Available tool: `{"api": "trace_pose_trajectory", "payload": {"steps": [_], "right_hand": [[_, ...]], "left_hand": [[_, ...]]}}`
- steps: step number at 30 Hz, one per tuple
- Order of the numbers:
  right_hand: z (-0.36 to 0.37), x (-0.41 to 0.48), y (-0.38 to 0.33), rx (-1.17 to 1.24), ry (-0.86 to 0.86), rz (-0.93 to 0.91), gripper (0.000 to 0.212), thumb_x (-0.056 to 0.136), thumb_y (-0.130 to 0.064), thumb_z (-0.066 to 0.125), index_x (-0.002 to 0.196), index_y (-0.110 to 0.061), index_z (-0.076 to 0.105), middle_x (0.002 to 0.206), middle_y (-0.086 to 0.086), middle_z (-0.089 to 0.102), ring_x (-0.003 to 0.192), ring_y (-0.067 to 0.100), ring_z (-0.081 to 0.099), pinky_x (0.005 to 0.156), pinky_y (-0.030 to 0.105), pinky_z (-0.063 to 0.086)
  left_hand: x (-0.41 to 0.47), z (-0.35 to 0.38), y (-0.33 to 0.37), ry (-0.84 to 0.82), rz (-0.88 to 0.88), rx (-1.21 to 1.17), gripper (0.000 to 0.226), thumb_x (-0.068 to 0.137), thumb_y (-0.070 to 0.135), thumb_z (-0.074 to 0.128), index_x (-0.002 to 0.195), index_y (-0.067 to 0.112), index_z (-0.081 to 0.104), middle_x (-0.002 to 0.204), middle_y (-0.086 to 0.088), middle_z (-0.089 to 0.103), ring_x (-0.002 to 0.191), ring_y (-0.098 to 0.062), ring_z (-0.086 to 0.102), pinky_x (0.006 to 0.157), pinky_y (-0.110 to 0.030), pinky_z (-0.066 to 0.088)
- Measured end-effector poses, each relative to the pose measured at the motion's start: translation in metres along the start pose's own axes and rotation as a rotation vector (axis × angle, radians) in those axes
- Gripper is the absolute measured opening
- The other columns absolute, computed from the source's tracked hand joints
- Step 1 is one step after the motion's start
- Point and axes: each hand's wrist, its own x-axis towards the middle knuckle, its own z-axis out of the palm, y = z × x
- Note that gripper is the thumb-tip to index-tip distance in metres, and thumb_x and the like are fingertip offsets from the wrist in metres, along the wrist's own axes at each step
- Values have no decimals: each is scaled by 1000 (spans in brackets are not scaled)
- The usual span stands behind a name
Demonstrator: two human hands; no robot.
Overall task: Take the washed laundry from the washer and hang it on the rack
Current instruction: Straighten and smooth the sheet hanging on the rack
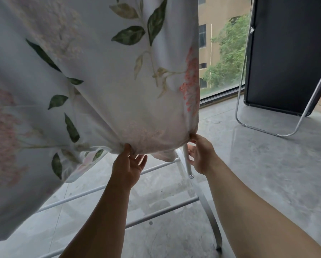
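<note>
A large white floral sheet [92, 75] with green leaves and pink blooms hangs down over most of the left and centre of the view. Its lower hem bunches near the middle. My left hand [128, 164] pinches the hem from below with thumb and fingers. My right hand [198, 155] pinches the sheet's bottom right corner, next to an upright white tube of the drying rack [186, 161]. The rack's white horizontal bars run below my arms. The rack's top is hidden behind the sheet.
A black panel [290, 53] on a chrome tube frame stands at the right, by a brick wall. A floor-level window [223, 53] behind shows a building and trees. Grey concrete floor [267, 174] spreads to the right.
</note>
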Motion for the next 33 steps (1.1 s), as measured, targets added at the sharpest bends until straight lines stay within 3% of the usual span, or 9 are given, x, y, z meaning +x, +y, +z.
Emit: {"api": "trace_pose_trajectory", "payload": {"steps": [3,5,9,13,20,24,26,29,33], "right_hand": [[2,1,-2,-36,11,24,24,94,-42,50,100,-19,54,111,6,67,100,17,58,77,37,41],[3,1,-5,-49,13,1,29,95,-41,46,108,-18,57,116,7,65,95,13,56,66,33,33],[1,3,-5,-64,18,-52,41,97,-36,39,125,-11,56,132,10,59,84,9,55,72,31,31],[-4,9,-2,-40,-134,-20,58,94,-57,37,131,-15,53,122,15,65,98,25,58,80,35,35],[-8,34,5,-86,-262,-120,85,81,-88,17,144,-39,44,139,-6,58,112,19,62,111,48,30],[-3,37,2,-58,-337,-168,74,92,-76,12,143,-35,46,138,-9,58,119,10,58,110,39,38],[-1,41,0,-56,-383,-194,70,93,-76,18,145,-38,44,139,-13,57,131,12,49,114,39,33],[-3,45,-3,-10,-427,-210,54,98,-65,33,142,-37,48,137,-11,59,131,15,51,113,41,35],[-10,45,-7,8,-296,-229,34,101,-49,45,118,-28,66,121,-4,69,121,22,57,105,44,42]], "left_hand": [[-2,3,-7,-80,-66,18,37,101,40,48,126,14,53,139,-21,51,127,-39,51,107,-53,39],[-4,2,-11,-128,-133,44,61,96,56,48,142,16,41,147,-26,40,133,-44,43,112,-58,32],[-3,-4,-24,-270,-256,69,95,80,80,49,154,25,26,156,-27,28,141,-49,30,112,-67,23],[-11,0,-33,-358,-223,49,87,77,79,53,144,26,41,144,-20,49,133,-46,45,110,-66,29],[-15,7,-34,-255,-166,93,63,82,56,66,133,20,56,135,-9,59,125,-34,54,112,-55,34],[-13,6,-35,-268,-139,128,47,91,45,60,132,23,57,137,-4,58,131,-32,47,113,-56,30],[-11,7,-35,-297,-132,121,49,90,44,59,135,25,55,139,-3,56,132,-32,47,114,-57,29],[-9,10,-36,-300,-116,90,51,90,43,60,137,24,53,139,-3,56,130,-32,48,113,-57,30],[-10,18,-35,-208,-71,-2,47,89,30,66,133,18,54,134,-9,59,124,-33,54,108,-53,39]]}}
